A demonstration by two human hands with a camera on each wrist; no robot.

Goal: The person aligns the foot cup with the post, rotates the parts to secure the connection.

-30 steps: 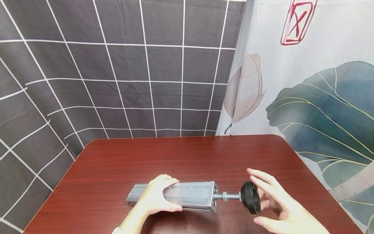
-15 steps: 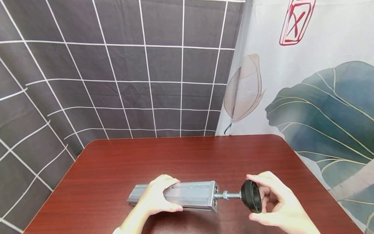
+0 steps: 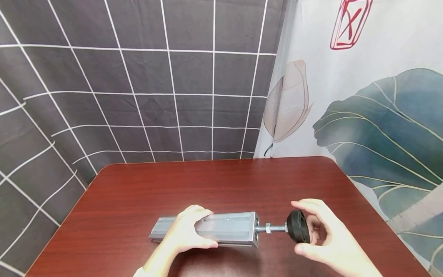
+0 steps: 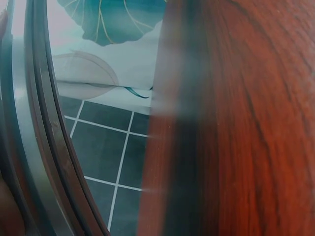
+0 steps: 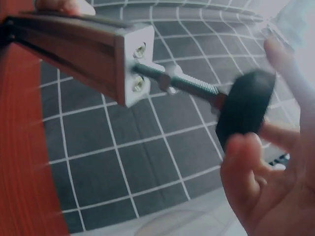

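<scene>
Silver profile (image 3: 230, 229) sits over the near part of the table (image 3: 207, 184); can't tell if it touches the top. Left hand (image 3: 187, 232) is clamped on its middle, thumb along the near side, fingers over the far side. Threaded rod (image 3: 278, 228) with nut (image 3: 268, 228) sticks out of the right end, black foot (image 3: 296, 227) at its tip, between right hand's (image 3: 328, 234) thumb and fingers. Those curve round it, thumb at lower edge; index contact unclear. Left forearm enters from bottom, right from lower right, palm facing left. Long axis runs left-right, foot end pointing right, near-parallel to table's far edge.
</scene>
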